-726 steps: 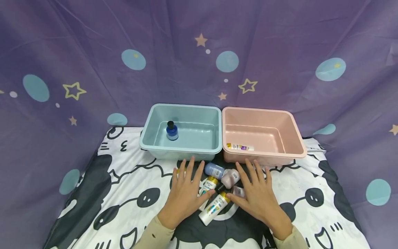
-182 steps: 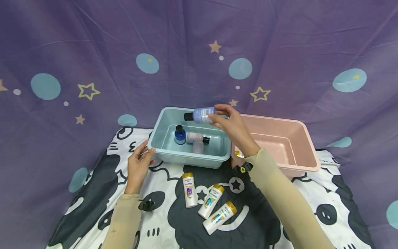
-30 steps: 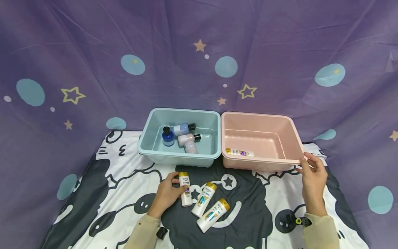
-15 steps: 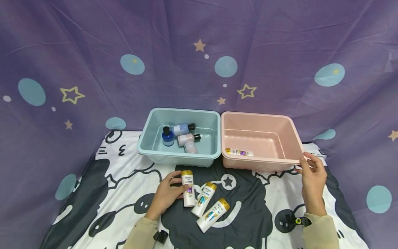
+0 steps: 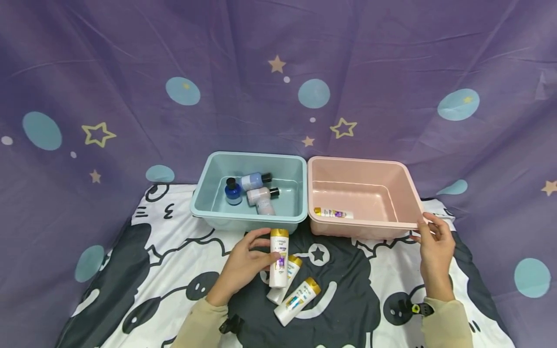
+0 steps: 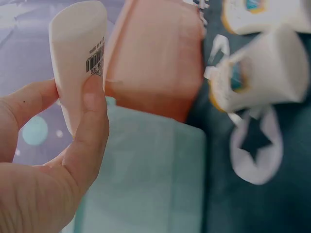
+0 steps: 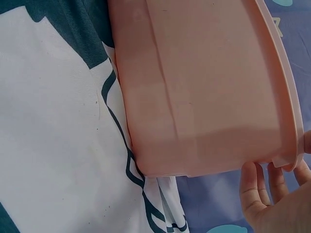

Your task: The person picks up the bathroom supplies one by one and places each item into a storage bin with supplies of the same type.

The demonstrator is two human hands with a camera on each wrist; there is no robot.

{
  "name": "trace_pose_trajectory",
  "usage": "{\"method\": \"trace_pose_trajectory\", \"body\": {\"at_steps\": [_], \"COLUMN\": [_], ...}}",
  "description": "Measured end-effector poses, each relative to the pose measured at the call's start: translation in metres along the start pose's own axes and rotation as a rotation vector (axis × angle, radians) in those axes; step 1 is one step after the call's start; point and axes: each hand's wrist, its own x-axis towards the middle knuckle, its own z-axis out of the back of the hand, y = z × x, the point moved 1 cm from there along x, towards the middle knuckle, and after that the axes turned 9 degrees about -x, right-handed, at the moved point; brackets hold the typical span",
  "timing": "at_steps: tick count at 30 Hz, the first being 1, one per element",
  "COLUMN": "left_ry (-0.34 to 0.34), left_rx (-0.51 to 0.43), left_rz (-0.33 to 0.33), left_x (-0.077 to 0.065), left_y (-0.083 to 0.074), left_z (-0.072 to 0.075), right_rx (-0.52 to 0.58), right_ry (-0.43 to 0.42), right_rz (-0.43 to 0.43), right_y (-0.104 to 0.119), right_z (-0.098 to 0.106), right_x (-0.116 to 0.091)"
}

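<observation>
My left hand [image 5: 243, 266] pinches a white bottle with a gold cap [image 5: 278, 278] between thumb and fingers, cap pointing away. In the left wrist view, the bottle's barcode side [image 6: 80, 43] shows. It overlaps a second gold-capped white bottle [image 5: 277, 295] lying on the cloth; a third one [image 5: 297, 302] lies just right of that. At the front right corner of the pink bin [image 5: 361, 228], my right hand [image 5: 436, 256] grips the rim, its fingertips tucked under the lip in the right wrist view. Inside that bin lies another gold-capped white bottle [image 5: 341, 213].
Left of the pink bin, right up against it, stands a light blue bin [image 5: 243, 222]. It holds an upright dark blue bottle [image 5: 233, 194], a light blue bottle [image 5: 252, 181] and pale pink ones [image 5: 258, 194]. A purple curtain [image 5: 243, 116] hangs behind both bins.
My left hand has lifted the gold-capped white bottle off the cloth and carried it rightward over its neighbour. Earlier, pale pink and light blue bottles went into the blue bin. The right hand stays put.
</observation>
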Motion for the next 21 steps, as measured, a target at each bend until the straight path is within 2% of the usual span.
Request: {"method": "trace_pose_trajectory", "body": {"at_steps": [4,7,15,21], "left_ry": [0.044,0.071,0.122,0.151], "left_rx": [0.009,0.004,-0.033,0.008], "left_rz": [-0.042,-0.063,-0.108,-0.145], "left_x": [0.008,0.020,0.063,0.095], "left_y": [-0.015,-0.026,-0.049,-0.076], "left_z": [-0.012,-0.021,-0.044,-0.064], "right_rx": [-0.024,-0.057,-0.030,-0.049], "right_ry": [0.000,-0.001,0.006,0.010], "right_rz": [0.010,0.012,0.045,0.050], "right_y": [0.000,-0.001,-0.002,-0.003], "right_z": [0.000,0.001,-0.001,-0.001], "right_x": [0.001,0.001,0.000,-0.001]}}
